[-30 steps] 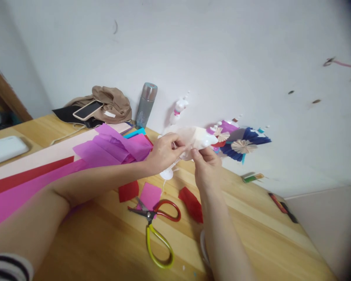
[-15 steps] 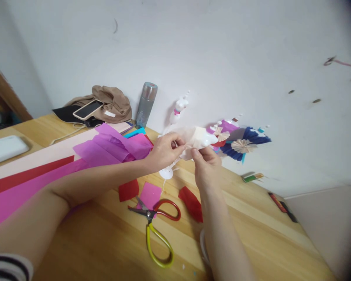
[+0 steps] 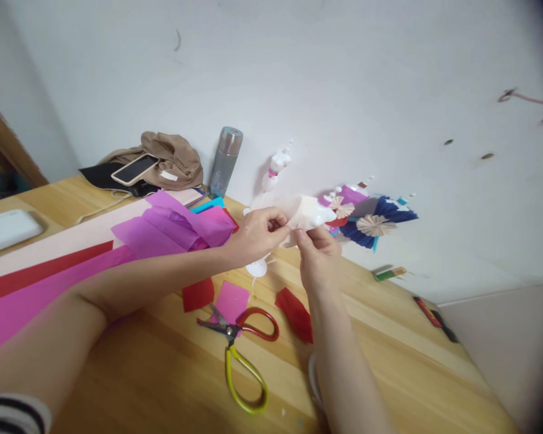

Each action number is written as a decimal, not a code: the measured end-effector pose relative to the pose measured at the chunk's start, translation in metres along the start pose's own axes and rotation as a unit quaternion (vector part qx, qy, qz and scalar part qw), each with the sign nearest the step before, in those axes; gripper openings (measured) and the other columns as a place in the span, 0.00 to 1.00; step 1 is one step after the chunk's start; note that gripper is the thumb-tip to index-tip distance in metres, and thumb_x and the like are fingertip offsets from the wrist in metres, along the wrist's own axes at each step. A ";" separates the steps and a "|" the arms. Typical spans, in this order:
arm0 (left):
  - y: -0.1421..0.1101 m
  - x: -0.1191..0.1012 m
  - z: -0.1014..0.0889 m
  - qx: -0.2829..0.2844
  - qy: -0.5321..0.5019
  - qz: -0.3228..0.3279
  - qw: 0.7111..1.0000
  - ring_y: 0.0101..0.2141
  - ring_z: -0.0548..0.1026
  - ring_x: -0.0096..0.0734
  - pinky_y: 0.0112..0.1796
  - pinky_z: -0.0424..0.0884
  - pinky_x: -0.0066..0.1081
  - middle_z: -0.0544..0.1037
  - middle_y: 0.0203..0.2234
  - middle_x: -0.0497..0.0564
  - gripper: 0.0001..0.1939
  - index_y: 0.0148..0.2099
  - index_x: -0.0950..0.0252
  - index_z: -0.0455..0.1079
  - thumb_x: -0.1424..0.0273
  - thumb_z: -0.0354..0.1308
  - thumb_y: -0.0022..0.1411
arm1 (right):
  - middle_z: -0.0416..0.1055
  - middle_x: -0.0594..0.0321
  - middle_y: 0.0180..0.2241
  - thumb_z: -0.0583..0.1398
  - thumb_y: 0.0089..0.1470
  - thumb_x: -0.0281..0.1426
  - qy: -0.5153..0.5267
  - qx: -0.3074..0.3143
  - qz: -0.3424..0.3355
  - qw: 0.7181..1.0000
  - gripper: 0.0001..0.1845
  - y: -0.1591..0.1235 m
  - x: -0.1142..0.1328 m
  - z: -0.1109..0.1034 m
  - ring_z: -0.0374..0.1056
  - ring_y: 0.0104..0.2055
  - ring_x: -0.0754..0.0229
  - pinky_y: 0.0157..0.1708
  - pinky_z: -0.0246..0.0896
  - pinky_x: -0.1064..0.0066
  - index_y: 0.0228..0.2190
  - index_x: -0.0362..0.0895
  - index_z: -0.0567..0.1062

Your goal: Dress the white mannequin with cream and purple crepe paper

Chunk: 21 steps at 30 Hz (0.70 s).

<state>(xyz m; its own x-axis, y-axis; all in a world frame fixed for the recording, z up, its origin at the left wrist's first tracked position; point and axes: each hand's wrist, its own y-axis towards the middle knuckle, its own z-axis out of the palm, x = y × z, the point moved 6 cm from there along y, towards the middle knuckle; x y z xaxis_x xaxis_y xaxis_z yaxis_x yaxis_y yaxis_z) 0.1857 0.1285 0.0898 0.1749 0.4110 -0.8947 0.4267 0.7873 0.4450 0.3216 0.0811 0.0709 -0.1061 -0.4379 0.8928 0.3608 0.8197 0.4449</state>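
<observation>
Above the wooden table, both hands pinch a piece of pale cream tissue paper. My left hand grips its left end with thumb and fingers closed. My right hand holds it from below, fingers curled on the paper's lower edge. Scissors with one red and one yellow-green handle lie on the table below the hands. Around them lie red and pink paper scraps.
Magenta tissue sheets and long red and pink strips cover the left. A steel bottle, a white figurine, a brown bag with a phone, and paper rosettes stand along the wall.
The hands have worked the cream paper slightly, with my left thumb shifting along it. Nothing else has moved.
</observation>
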 end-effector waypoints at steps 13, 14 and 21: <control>0.000 0.006 0.003 -0.006 -0.114 -0.203 0.973 0.14 0.67 0.17 0.17 0.64 0.18 0.70 0.15 0.41 0.12 0.28 0.67 0.63 0.78 0.63 0.60 | 0.81 0.61 0.39 0.69 0.48 0.40 -0.007 0.001 0.007 1.000 0.13 -0.002 0.002 0.001 0.75 0.40 0.54 0.46 0.69 0.57 0.37 0.49 0.80; 0.000 0.006 0.002 -0.008 -0.111 -0.205 0.972 0.14 0.68 0.17 0.17 0.63 0.18 0.70 0.14 0.41 0.12 0.28 0.67 0.63 0.78 0.63 0.60 | 0.81 0.61 0.39 0.69 0.48 0.40 -0.008 0.001 0.007 1.000 0.13 -0.002 0.002 0.001 0.75 0.41 0.54 0.46 0.69 0.57 0.37 0.49 0.80; 0.000 0.010 0.002 -0.010 -0.104 -0.217 0.971 0.14 0.68 0.16 0.17 0.63 0.17 0.68 0.14 0.40 0.14 0.26 0.68 0.63 0.80 0.64 0.60 | 0.81 0.60 0.40 0.69 0.49 0.39 -0.008 0.007 0.000 1.000 0.13 -0.003 0.003 0.000 0.75 0.42 0.52 0.48 0.69 0.54 0.37 0.49 0.80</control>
<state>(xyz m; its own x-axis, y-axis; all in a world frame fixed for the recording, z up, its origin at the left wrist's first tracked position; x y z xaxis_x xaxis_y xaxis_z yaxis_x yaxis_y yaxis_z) 0.1892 0.1315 0.0811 0.1582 -0.0616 -0.9855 0.4830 0.8753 0.0228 0.3207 0.0773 0.0728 -0.1199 -0.4319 0.8939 0.3484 0.8249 0.4452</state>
